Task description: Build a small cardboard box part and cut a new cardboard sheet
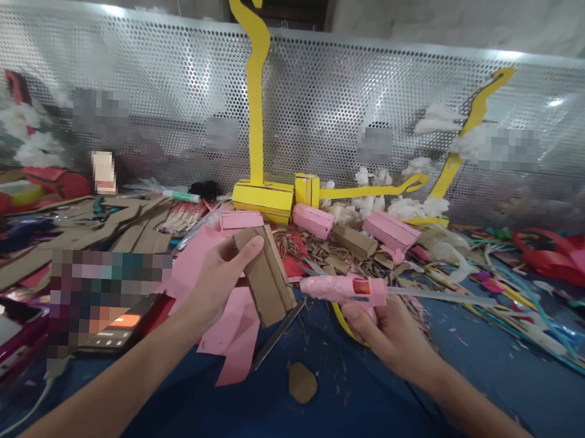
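My left hand [221, 274] grips a small brown cardboard box [267, 280], thumb on its upper face, and holds it tilted over the table. In my right hand [389, 329] is a pink hot glue gun [342, 289], its nozzle pointing left, close to the box's right edge. A long clear glue stick [440, 295] sticks out of the gun's back. Whether nozzle and box touch, I cannot tell. Pink paper [232, 333] lies beneath the box, beside a metal blade or ruler [279, 336]. A rounded cardboard piece [302, 383] rests on the blue table nearer to me.
Yellow paper-covered boxes [264, 201], one with a tall hooked strip [256, 106], stand before a perforated metal panel [182, 76]. Pink boxes [392, 229] and cardboard scraps [320, 250] lie in front. Cardboard strips [100, 225] and a phone [120, 327] are left, red ribbon [550, 255] right.
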A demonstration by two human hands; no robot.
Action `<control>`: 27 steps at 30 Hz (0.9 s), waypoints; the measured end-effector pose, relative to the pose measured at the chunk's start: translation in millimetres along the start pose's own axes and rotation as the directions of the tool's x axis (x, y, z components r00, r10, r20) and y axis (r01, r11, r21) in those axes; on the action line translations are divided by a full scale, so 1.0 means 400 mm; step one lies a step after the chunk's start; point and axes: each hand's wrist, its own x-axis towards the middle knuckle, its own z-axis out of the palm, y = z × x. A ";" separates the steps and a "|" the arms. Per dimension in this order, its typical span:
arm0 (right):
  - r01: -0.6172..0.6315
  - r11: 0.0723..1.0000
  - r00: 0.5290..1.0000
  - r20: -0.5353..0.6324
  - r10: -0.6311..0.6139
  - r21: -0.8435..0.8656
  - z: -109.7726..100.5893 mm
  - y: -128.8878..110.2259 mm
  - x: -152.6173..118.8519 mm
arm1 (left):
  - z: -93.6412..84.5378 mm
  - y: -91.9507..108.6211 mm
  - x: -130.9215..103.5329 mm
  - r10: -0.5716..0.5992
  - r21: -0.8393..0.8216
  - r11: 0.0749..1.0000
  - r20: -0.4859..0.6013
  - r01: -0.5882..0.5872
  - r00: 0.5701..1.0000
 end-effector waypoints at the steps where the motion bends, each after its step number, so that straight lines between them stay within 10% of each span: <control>1: -0.004 1.000 1.000 0.000 0.004 -0.003 0.000 -0.001 0.000 | 0.001 0.000 0.000 -0.003 0.003 1.000 -0.003 0.003 1.000; 27: -0.011 1.000 1.000 -0.001 0.011 0.000 0.001 -0.009 0.002 | 0.001 -0.008 0.001 -0.045 0.082 0.996 0.043 0.041 0.998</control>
